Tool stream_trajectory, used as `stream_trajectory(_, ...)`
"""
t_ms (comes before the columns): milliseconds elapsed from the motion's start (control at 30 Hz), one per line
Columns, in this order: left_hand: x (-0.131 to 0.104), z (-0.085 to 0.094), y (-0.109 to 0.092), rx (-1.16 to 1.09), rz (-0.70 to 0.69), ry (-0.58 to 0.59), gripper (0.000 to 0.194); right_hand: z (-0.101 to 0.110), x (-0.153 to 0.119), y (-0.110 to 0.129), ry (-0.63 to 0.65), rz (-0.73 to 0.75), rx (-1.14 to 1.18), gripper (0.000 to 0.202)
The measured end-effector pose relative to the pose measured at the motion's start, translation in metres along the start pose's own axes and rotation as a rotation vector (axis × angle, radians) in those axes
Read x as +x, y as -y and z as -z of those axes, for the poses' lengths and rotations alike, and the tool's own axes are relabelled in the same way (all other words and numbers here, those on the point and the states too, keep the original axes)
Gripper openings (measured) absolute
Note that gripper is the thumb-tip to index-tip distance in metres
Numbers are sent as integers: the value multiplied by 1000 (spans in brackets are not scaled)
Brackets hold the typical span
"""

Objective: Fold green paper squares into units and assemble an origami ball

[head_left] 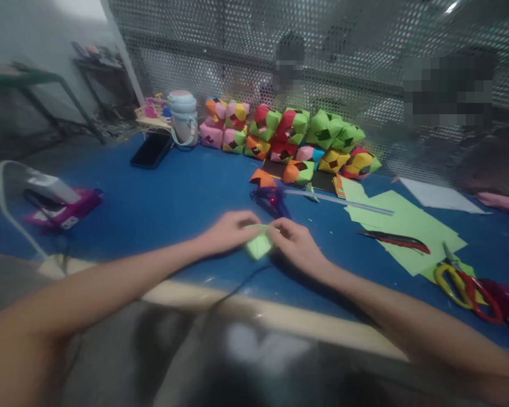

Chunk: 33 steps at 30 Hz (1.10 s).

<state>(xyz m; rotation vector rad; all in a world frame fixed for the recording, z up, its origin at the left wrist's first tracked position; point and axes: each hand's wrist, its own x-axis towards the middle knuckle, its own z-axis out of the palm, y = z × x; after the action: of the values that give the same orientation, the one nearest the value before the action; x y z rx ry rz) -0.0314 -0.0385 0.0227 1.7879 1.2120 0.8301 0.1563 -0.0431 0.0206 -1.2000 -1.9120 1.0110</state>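
Note:
A small piece of folded light green paper [259,244] is held between my two hands near the table's front edge. My left hand [232,230] pinches its left side, and my right hand [294,240] pinches the right side. Just beyond them lies a dark blue glue gun [271,199] with a small red light, and a long clear stick [343,202] extends from it to the right. An orange folded paper piece [263,178] rests behind the gun. Light green sheets [407,226] lie to the right, under a red and black cutter [401,241].
Stacked colourful folded paper shapes [280,133] line the back, beside a light blue flask [184,118] and a black phone [151,150]. Scissors [470,288] lie at the right. A power strip [65,209] with a white cable sits left. A dark cord crosses the front edge.

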Motion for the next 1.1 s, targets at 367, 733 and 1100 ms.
stream_trajectory(367, 11, -12, -21, 61, -49, 98, 24, 22, -8, 0, -12, 64, -90, 19)
stream_trajectory(733, 33, -30, -9, -134, 271, -42, 14, 107, 22, -58, -490, -237, -124, 16)
stream_trajectory(1100, 59, -57, -17, -210, 433, -183, 14, 113, 36, -78, -538, -323, -274, 34)
